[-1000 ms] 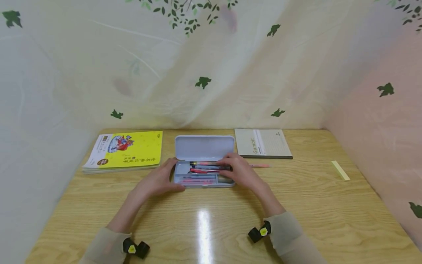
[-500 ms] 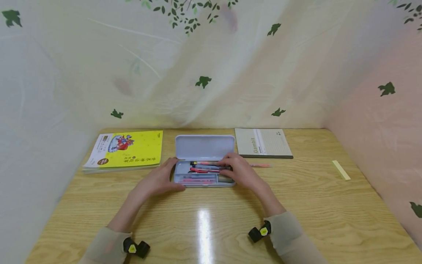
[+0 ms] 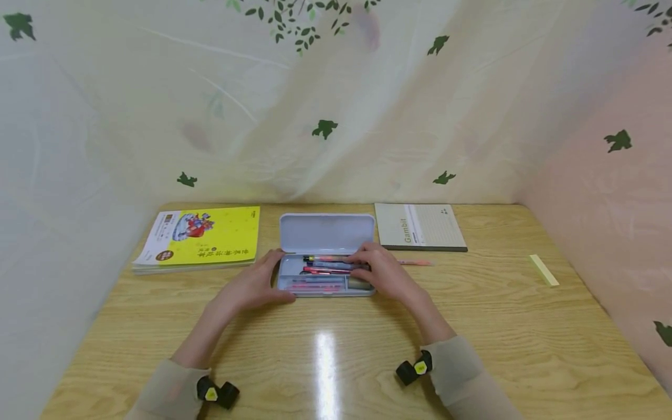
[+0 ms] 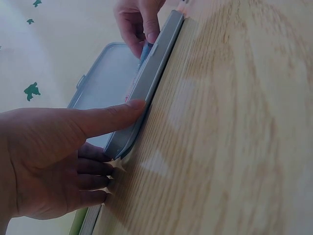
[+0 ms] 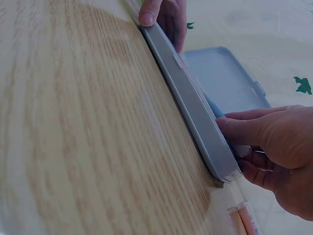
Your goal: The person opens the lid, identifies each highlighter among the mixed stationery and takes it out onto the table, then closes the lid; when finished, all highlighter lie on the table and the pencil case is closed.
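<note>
An open grey-blue pencil case (image 3: 326, 233) lies mid-table, its hinged lid raised at the back. My left hand (image 3: 257, 284) holds its left end, with the thumb (image 4: 120, 115) against the front wall and the fingers at the end and back. At the right end my right hand (image 3: 385, 271) reaches into the tray and pinches a blue pen (image 5: 213, 106) between thumb and fingers. A red pen (image 3: 317, 271) and a yellow-and-black-ended pen (image 3: 322, 258) lie beside it. Pink sticks (image 3: 315, 287) fill the front compartment, and a dark grey block (image 3: 359, 283) sits at its right.
Yellow-covered books (image 3: 226, 233) lie flat at the back left. A beige notebook (image 3: 420, 227) lies behind and right of the case. A pink-orange pen (image 3: 417, 262) is on the table by the right hand. A pale yellow strip (image 3: 543, 270) lies farther right. Fabric walls (image 3: 252, 146) enclose the table.
My right hand's fingers have shifted slightly in the tray, showing more of the blue pen and the grey block. The left hand stays at the case's left end.
</note>
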Tool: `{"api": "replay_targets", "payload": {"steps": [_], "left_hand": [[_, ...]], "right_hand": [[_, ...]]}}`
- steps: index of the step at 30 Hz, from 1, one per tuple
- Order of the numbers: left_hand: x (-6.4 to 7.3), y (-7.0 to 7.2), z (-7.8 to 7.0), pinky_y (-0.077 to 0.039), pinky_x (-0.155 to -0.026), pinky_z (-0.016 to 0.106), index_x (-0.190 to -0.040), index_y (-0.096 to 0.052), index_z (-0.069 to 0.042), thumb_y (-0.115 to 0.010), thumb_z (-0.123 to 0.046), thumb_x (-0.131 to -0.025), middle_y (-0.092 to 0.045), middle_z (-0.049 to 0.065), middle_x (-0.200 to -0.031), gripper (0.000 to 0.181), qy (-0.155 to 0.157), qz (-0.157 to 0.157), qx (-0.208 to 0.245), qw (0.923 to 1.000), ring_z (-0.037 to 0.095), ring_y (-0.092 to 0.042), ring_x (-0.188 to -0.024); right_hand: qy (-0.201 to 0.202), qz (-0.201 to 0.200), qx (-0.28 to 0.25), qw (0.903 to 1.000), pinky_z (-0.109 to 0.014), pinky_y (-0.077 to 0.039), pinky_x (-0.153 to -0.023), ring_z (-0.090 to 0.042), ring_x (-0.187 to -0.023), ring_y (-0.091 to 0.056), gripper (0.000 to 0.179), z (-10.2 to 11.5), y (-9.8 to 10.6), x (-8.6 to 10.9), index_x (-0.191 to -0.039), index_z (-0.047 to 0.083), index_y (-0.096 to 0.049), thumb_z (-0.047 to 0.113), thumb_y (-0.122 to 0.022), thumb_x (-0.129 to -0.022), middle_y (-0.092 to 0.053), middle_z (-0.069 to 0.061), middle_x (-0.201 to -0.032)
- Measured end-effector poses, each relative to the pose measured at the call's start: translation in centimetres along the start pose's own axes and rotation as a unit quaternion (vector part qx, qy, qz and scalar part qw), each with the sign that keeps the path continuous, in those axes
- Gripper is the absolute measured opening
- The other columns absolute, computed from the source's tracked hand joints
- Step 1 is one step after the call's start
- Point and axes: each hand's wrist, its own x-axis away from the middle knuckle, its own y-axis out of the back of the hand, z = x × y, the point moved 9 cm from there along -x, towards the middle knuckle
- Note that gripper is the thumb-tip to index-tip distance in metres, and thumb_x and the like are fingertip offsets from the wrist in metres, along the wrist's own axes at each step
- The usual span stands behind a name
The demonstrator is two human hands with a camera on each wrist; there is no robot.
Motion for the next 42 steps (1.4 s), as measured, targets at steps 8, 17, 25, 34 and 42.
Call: {"api": "replay_targets", "payload": {"steps": [8,17,25,34,42], "left_hand": [[0.0,0.1,-0.2,-0.039,-0.119,0.059,-0.157,-0.033,-0.006,-0.086,-0.039,-0.083,-0.042,0.019,-0.157,0.096,-0.006,0.001,0.002,1.0000,0.036,-0.050,-0.132],[0.0,0.1,-0.1,-0.040,-0.118,0.059,-0.157,-0.033,-0.007,-0.086,-0.039,-0.083,-0.042,0.019,-0.157,0.096,-0.008,0.000,-0.001,1.0000,0.036,-0.051,-0.131],[-0.1,0.1,-0.1,-0.039,-0.119,0.060,-0.157,-0.032,-0.007,-0.086,-0.038,-0.083,-0.041,0.019,-0.159,0.096,-0.006,0.002,0.002,1.0000,0.036,-0.050,-0.134],[-0.1,0.1,0.0,-0.038,-0.119,0.059,-0.158,-0.031,-0.008,-0.086,-0.039,-0.083,-0.040,0.019,-0.160,0.098,-0.003,0.002,0.000,1.0000,0.037,-0.049,-0.136],[0.0,0.1,0.0,-0.039,-0.120,0.059,-0.158,-0.032,-0.009,-0.086,-0.039,-0.083,-0.041,0.017,-0.159,0.098,-0.003,-0.002,0.001,1.0000,0.035,-0.049,-0.135]], "right_hand": [[-0.003,0.004,-0.001,1.0000,-0.027,-0.046,-0.076,-0.013,-0.089,-0.055,0.024,0.0,0.0,0.0,-0.119,0.015,-0.078,0.018,-0.074,-0.095,-0.067,-0.002,-0.104],[0.000,-0.001,-0.012,0.9999,-0.024,-0.043,-0.071,-0.012,-0.084,-0.053,0.024,0.1,0.1,0.0,-0.118,0.015,-0.078,0.017,-0.073,-0.095,-0.067,-0.001,-0.101],[-0.011,-0.007,-0.031,0.9994,-0.024,-0.044,-0.070,-0.013,-0.082,-0.053,0.020,-0.1,0.7,0.0,-0.115,0.013,-0.080,0.015,-0.073,-0.096,-0.069,-0.001,-0.099],[-0.009,-0.033,-0.060,0.9976,-0.024,-0.048,-0.072,-0.014,-0.085,-0.055,0.015,-1.7,2.5,1.0,-0.108,0.012,-0.080,0.011,-0.074,-0.095,-0.069,-0.002,-0.098],[-0.017,-0.047,-0.045,0.9977,-0.023,-0.050,-0.072,-0.011,-0.082,-0.058,0.014,-5.1,4.8,3.4,-0.106,0.013,-0.080,0.009,-0.074,-0.094,-0.070,-0.001,-0.093]]}}
